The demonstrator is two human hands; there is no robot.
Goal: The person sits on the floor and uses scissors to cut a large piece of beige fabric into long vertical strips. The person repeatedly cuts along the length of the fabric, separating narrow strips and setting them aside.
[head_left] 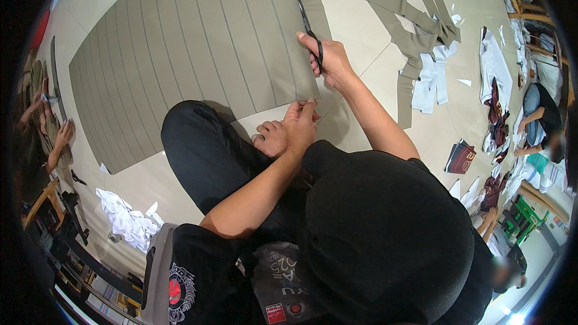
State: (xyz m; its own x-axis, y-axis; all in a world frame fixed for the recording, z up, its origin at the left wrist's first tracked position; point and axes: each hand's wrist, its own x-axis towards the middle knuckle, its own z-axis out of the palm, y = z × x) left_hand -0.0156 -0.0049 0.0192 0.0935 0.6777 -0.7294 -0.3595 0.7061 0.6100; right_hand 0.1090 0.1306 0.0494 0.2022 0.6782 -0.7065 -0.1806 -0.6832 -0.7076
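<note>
A wide olive-khaki cloth [198, 36] with dark parallel lines lies spread on the floor in front of me. My right hand [331, 63] is closed round the handles of black scissors [308, 27]. Their blades point away from me over the cloth near its right edge; I cannot tell whether they are open. My left hand [299, 121] pinches the cloth's near edge by its right corner, close to my bare foot [271, 138]. My bent knee in black trousers [198, 144] is beside the cloth's near edge.
Olive cloth strips [409, 36] and white scraps [428, 84] lie to the right. A dark red folded item [460, 156] is nearer me. Crumpled white cloth [123, 216] lies at left. Other people work at both sides, one person's hand [63, 135] near the cloth's left edge.
</note>
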